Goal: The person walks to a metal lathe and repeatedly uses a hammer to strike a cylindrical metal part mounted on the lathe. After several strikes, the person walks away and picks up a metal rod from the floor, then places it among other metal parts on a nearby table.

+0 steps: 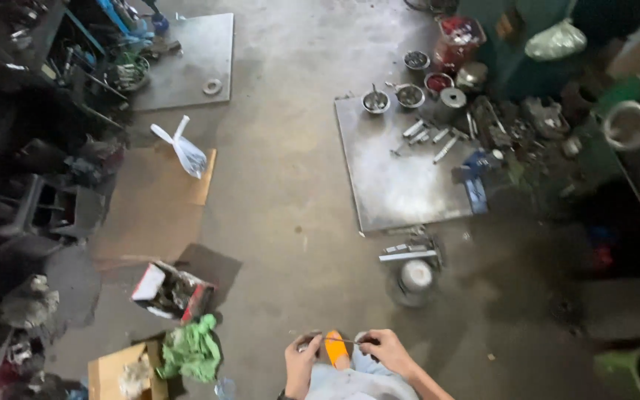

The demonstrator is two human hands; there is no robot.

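Concrete workshop floor [290, 185], steel plate [398, 178], scattered bolts [427, 137], cardboard [153, 204]

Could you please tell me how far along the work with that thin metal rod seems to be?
Done: nothing finished shows. In hand: the left hand and right hand pinch the ends of a thin grey metal rod above an orange sandal. Left: loose silvery bolts lie untouched on the grey steel plate.

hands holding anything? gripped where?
Both hold one thin metal rod, level across the lap: left hand pinches its left end, right hand its right end. Rod type too small to tell.
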